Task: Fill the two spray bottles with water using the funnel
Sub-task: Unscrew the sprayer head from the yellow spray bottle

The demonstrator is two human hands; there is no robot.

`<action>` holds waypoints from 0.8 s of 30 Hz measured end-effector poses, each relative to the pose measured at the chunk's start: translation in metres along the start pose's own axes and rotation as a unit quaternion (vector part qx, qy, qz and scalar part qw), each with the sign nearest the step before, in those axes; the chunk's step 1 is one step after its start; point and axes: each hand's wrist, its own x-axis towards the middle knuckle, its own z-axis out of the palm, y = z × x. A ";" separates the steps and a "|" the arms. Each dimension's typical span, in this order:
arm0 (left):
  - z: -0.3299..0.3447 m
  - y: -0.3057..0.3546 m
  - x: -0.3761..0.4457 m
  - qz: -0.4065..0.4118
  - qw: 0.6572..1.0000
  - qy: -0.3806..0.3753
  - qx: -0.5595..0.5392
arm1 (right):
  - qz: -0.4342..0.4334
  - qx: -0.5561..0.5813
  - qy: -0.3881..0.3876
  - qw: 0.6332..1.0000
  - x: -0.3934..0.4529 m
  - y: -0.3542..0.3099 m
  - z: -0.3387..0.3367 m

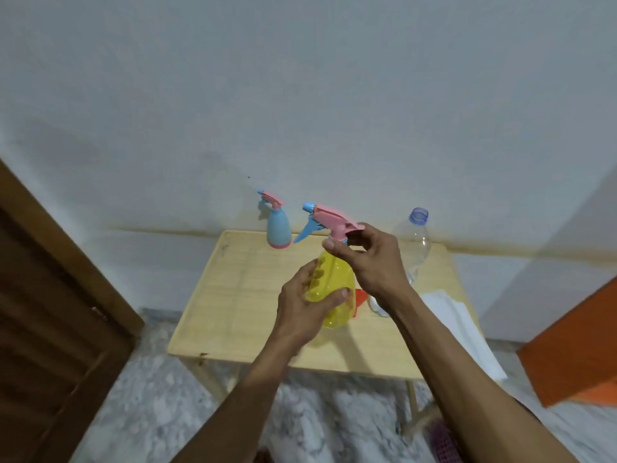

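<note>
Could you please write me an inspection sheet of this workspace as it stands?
Surface: small wooden table against the wall.
Job's things: yellow spray bottle held above the table, pink trigger head on it; blue spray bottle upright at the back; orange funnel mostly hidden; clear water bottle uncapped.
Clutter: white cloth at the right edge.
Hands: left hand grips the yellow body; right hand holds the trigger head's collar.
Cables: nothing seen.
Surroundings: wooden door left, orange object right.

The held spray bottle (334, 289) is clear yellow with a pink head and blue trigger – the far spray bottle (278, 228) is pale blue with a pink base; funnel (360, 300) orange, table (233, 295) pale wood, floor (150, 412) grey-white mottled
</note>
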 end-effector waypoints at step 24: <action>-0.068 0.043 -0.004 0.043 0.999 -0.015 -0.011 | -0.063 0.012 0.084 0.994 -0.025 -0.051 0.063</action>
